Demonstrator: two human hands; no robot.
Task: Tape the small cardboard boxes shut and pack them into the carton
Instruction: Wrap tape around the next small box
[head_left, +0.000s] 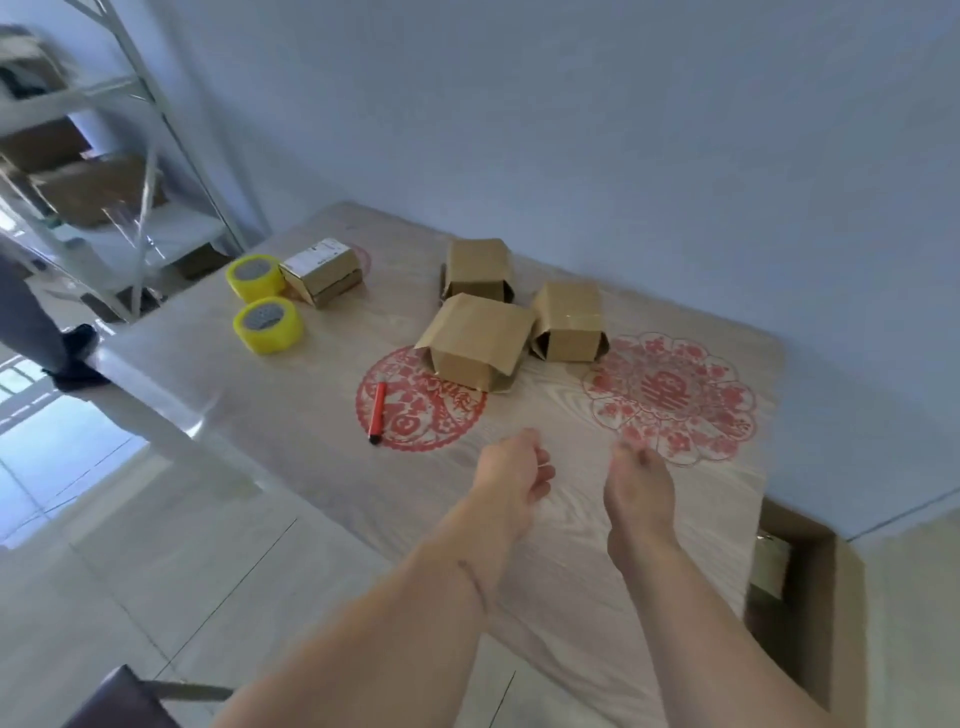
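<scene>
The nearest box (475, 340) is located straight ahead of both hands, slightly nearer the left hand (514, 470); the right hand (636, 486) appears loosely curled, both holding nothing.

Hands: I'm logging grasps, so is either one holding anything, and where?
Nothing is held: left hand and right hand hover loosely curled above the table.
</scene>
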